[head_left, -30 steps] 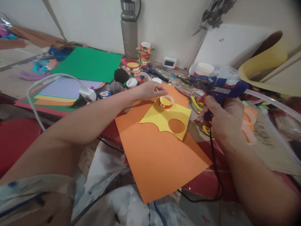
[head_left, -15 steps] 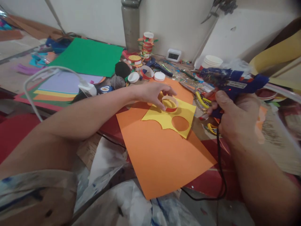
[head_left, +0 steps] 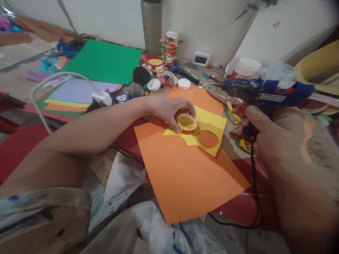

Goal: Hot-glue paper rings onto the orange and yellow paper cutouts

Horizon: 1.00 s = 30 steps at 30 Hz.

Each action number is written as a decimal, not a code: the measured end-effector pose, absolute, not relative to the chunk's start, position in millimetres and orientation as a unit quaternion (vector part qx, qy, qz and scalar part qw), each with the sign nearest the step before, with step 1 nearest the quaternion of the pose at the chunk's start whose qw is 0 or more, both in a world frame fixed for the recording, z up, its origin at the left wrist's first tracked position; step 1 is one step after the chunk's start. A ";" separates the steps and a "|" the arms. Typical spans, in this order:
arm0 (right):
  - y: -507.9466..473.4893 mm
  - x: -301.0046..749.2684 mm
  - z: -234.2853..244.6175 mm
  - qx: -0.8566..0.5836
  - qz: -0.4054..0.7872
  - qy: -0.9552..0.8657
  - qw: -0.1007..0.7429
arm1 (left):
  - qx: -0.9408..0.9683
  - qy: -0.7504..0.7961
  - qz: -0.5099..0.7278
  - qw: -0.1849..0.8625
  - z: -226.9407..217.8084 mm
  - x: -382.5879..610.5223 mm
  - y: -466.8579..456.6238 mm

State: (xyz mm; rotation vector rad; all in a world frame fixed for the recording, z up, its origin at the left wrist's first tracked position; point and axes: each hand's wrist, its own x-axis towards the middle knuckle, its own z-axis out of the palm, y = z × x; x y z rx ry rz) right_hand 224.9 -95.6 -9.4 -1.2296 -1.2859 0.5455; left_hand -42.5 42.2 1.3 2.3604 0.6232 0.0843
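Note:
My left hand [head_left: 169,109] reaches across the table and pinches a small paper ring [head_left: 186,124], white inside and red outside, holding it down on a yellow paper piece [head_left: 209,121] with a round hole cut in it. That yellow piece lies on a large orange sheet [head_left: 185,173]. My right hand [head_left: 267,135] grips a blue hot glue gun [head_left: 265,93] to the right, its nozzle pointing left and raised above the table, apart from the ring. The gun's black cord [head_left: 254,197] hangs down from it.
Behind the orange sheet lie white lids [head_left: 183,83], paper rings, a stack of decorated rings [head_left: 171,44], a grey bottle [head_left: 151,26], a white cup [head_left: 246,67] and a small clock [head_left: 200,58]. A green sheet [head_left: 103,63] and stacked coloured papers [head_left: 71,98] lie left. White cloth sits near me.
My left hand has closed round the paper ring and slid it toward me on the yellow piece. The glue gun stays raised in my right hand.

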 end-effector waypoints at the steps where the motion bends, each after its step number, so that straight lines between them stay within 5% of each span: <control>1: -98.7 223.5 -6.4 -0.534 0.257 -0.545 0.593 | 0.911 0.231 0.029 0.340 -0.4 -43.6 43.7; 13: -112.5 221.1 17.9 -0.617 0.237 -0.558 0.502 | 0.935 0.143 0.024 0.324 -13.6 -46.4 55.7; 30: -95.6 235.2 6.6 -0.571 0.256 -0.571 0.531 | 0.936 0.132 0.039 0.324 -18.1 -49.0 69.3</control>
